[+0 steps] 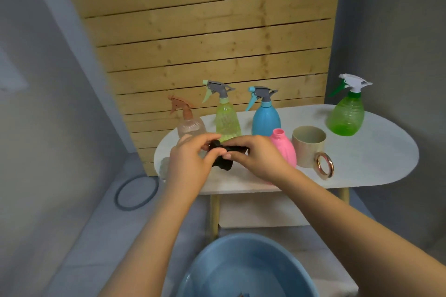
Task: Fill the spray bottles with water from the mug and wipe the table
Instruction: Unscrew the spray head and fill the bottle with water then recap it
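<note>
A black spray head hangs over the white oval table, gripped from both sides by my left hand and my right hand. Just right of my right hand stands an uncapped pink bottle. A beige mug with a gold ring handle sits beside it. Behind my hands stand a clear bottle with a brown sprayer, a yellow-green bottle and a blue bottle. A green bottle with a white sprayer stands at the far right.
A blue basin holding water sits on the floor below the table's front edge. A grey ring lies on the floor to the left. A wooden slat panel rises behind the table. A small pale object lies at the table's left end.
</note>
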### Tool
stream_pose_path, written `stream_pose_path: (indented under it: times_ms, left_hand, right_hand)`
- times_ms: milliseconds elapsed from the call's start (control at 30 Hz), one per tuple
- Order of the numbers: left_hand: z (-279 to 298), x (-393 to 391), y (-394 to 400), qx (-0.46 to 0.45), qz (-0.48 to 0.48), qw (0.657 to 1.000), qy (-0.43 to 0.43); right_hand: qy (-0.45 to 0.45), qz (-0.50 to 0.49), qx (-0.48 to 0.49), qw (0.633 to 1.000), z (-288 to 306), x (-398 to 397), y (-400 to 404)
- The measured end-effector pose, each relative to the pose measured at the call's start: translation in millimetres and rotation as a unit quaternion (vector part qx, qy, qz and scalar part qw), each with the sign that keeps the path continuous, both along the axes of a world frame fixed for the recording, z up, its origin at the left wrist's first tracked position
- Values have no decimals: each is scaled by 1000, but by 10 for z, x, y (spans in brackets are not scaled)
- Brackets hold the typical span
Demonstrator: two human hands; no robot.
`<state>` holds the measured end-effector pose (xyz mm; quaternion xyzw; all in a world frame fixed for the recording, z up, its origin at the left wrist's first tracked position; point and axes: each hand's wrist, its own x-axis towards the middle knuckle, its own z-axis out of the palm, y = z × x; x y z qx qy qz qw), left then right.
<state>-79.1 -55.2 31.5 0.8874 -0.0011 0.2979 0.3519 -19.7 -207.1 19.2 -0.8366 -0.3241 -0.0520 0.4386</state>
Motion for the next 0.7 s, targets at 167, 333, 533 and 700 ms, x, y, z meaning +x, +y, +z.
stream_pose_path:
  times_ms: [167,333,533,700]
  left_hand:
    - [34,90,18,-101,-27,994,14]
    - [-5,274,-142,-154,-70,985,40]
    - [-84,572,-525,-217,-136,963,82]
    - [-182,692,-705,-230,-156,957,83]
  right_hand:
    - [51,-55,89,993,116,101,-118]
    - [108,-71,291,948,358,151,-295]
    - [76,-128,419,896,598,234,-530]
    - [14,-144,457,878,778,277,-626]
